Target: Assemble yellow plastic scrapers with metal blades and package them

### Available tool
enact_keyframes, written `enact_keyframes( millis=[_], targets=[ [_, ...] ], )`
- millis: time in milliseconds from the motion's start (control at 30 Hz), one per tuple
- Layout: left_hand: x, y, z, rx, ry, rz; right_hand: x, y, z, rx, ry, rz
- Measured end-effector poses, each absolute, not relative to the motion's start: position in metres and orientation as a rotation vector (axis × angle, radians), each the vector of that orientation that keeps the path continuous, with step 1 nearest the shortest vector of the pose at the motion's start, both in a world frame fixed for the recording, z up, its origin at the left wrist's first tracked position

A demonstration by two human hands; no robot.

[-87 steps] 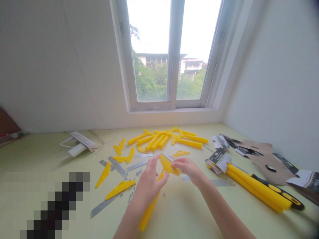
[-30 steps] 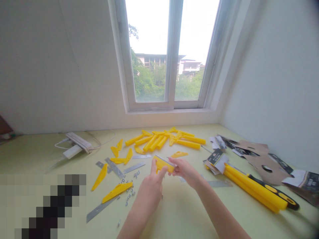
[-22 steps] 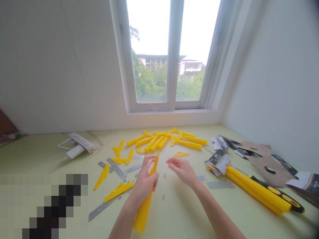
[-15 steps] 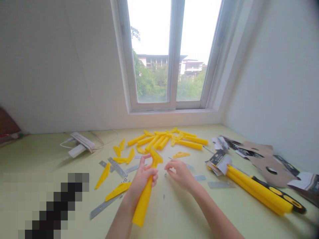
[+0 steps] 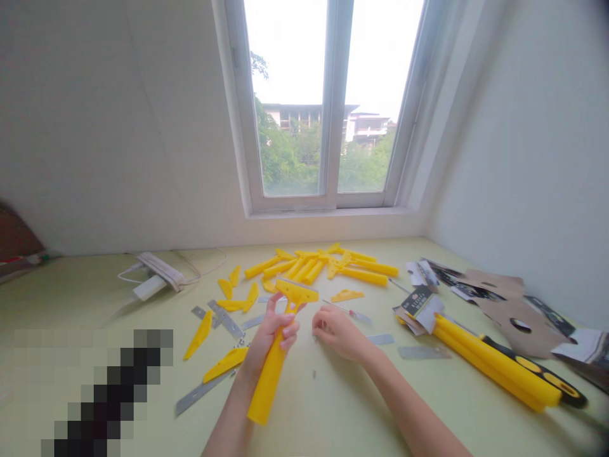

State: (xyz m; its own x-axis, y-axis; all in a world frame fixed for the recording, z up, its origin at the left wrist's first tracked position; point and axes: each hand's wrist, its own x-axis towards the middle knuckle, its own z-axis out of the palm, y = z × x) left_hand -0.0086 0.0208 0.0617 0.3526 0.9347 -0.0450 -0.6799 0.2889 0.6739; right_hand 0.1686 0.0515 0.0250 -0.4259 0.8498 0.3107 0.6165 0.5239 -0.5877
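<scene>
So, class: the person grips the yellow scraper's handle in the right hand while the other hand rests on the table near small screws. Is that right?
Not quite. The head view shows the left hand gripping the yellow scraper by its handle; the right hand is the one down on the table near the small screws.

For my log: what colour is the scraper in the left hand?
Yellow: the scraper in the left hand, head view.

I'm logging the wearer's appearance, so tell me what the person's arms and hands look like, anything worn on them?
Both forearms are bare to the frame's lower edge: no sleeves, gloves or watch show. The left hand and the right hand wear no visible rings or bands. The fingers are slim, with short, plain-looking nails. No markings can be made out.
</scene>
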Motion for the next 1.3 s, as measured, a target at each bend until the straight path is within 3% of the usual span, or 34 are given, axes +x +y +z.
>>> enact_keyframes(
  millis=[400,733,1300],
  targets=[
    [0.002,0.023,0.063,0.813,0.715,1.071,0.189,0.058,0.046,-1.220,-1.832,0.588],
    [0.002,0.023,0.061,0.824,0.763,0.993,0.172,0.048,0.044,-1.170,-2.036,0.110],
    [-0.002,0.021,0.059,0.947,0.697,0.987,0.174,0.050,0.042,-1.070,-1.987,0.219]
  ],
)
